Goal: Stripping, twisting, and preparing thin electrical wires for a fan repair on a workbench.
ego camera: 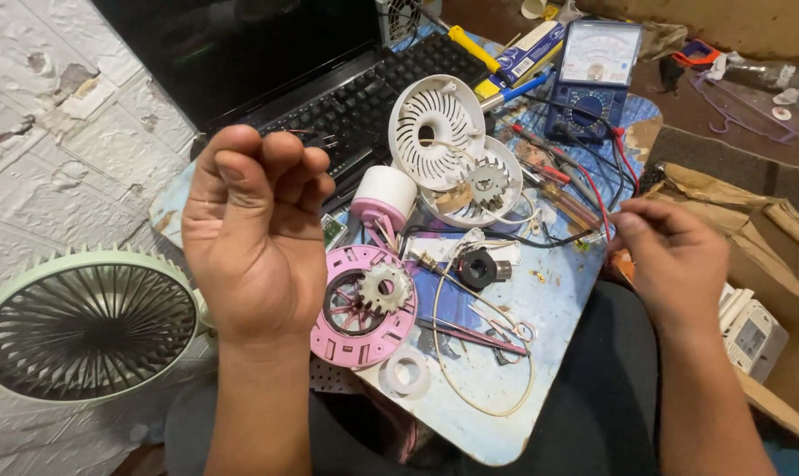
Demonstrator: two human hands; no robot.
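Observation:
My left hand (pixel 254 234) is raised palm-up over the work board, fingers curled in, pinching a thin dark wire near the laptop keyboard (pixel 364 92). My right hand (pixel 672 260) hovers at the board's right edge, fingertips pinched on a thin wire end beside the red and black meter leads (pixel 598 189). Between my hands lie a pink round fan housing (pixel 360 308) with a small toothed metal core, a white cylinder on a pink base (pixel 386 198), and two white vented fan covers (pixel 439 123).
A pale green fan grille (pixel 86 322) sits at left. A blue analog multimeter (pixel 598 75) stands at the back. A black ring part (pixel 479 267), a white wire loop (pixel 483 370), a tape roll (pixel 405 373), screwdrivers and cardboard (pixel 769 229) lie around.

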